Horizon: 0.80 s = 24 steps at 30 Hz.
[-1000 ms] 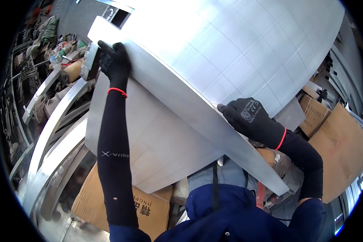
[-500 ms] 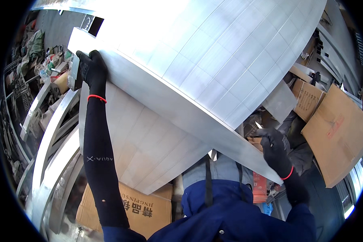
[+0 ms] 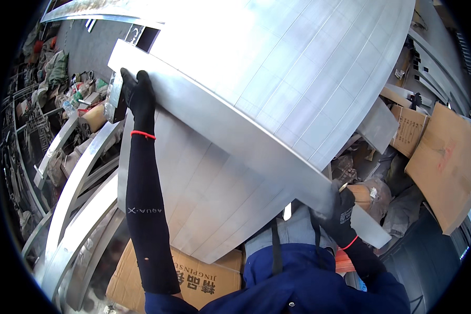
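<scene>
A long silver metal bar [image 3: 235,125] lies slantwise across a large silver panel [image 3: 319,78] scored with straight lines. The panel shows on both sides of the bar. At the bar's far left end, my left hand [image 3: 139,102] in a black glove grips its edge. My right hand [image 3: 341,214], also gloved, is wrapped round the bar near its close right end. A small pale pointed tool [image 3: 343,187] sticks up by the right fingers; its kind cannot be made out.
Curved metal strips [image 3: 81,180] stand at the left, beside a heap of mixed scrap [image 3: 78,99]. A cardboard box [image 3: 193,272] sits low in front of me. Further cardboard [image 3: 445,162] and a smaller box [image 3: 409,131] are at the right.
My right hand has come down and left onto the bar and closed round it. In the picture, the bar and my left hand sit further right and slightly lower.
</scene>
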{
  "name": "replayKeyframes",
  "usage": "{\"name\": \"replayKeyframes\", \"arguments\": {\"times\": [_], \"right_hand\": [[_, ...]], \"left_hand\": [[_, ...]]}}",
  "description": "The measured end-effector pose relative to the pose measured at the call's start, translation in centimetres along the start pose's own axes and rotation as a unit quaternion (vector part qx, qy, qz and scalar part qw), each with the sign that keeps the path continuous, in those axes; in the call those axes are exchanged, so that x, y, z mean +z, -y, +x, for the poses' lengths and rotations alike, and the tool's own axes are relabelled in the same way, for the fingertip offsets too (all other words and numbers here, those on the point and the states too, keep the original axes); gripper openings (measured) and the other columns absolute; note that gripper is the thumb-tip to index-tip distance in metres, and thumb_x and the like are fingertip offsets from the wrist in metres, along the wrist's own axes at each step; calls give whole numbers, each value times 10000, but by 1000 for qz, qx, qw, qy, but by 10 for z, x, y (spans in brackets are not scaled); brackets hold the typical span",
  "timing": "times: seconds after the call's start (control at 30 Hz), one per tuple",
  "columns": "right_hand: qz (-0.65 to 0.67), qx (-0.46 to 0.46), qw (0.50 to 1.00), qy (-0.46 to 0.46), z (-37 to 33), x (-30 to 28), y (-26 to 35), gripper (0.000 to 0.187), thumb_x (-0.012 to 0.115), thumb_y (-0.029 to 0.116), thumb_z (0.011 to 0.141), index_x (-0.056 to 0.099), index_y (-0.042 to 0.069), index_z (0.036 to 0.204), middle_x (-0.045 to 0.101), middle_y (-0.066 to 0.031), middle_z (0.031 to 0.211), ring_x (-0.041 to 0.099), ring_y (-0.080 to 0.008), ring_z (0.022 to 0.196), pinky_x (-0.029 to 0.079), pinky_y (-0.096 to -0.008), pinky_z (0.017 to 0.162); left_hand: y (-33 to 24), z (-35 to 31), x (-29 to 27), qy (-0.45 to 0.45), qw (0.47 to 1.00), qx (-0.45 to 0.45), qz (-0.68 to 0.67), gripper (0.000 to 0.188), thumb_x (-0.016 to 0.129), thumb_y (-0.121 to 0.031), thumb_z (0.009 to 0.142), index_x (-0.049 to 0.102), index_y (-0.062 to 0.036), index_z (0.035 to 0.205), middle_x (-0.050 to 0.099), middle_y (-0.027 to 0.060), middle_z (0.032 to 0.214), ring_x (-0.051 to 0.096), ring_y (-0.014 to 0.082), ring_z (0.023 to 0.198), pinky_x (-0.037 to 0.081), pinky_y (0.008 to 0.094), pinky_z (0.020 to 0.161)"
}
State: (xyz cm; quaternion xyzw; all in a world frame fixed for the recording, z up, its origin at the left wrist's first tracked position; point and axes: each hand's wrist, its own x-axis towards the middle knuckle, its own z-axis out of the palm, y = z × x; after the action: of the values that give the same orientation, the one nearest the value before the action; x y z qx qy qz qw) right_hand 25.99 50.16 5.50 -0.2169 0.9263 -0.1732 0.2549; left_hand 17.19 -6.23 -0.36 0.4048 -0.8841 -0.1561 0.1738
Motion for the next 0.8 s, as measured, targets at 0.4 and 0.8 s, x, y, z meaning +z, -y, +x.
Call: {"name": "replayKeyframes", "arguments": {"times": [0.4,0.8], "right_hand": [[-40,-37,997,-61,-43,51,17,992,782,304,617,285,33,1432,403,-240,1321,377,-437,1209,294,-559,1013],[-40,-31,998,-43,-37,51,9,1005,792,237,577,284,24,1418,400,-246,1292,383,-440,1177,318,-546,978]], "left_hand": [[60,-33,-30,-30,998,49,40,665,449,-377,960,267,43,1443,381,290,1419,383,425,1300,276,463,1096],[37,-41,-28,12,1000,-16,-3,698,430,-380,959,203,47,1463,293,273,1481,323,407,1345,235,447,1124]]}}
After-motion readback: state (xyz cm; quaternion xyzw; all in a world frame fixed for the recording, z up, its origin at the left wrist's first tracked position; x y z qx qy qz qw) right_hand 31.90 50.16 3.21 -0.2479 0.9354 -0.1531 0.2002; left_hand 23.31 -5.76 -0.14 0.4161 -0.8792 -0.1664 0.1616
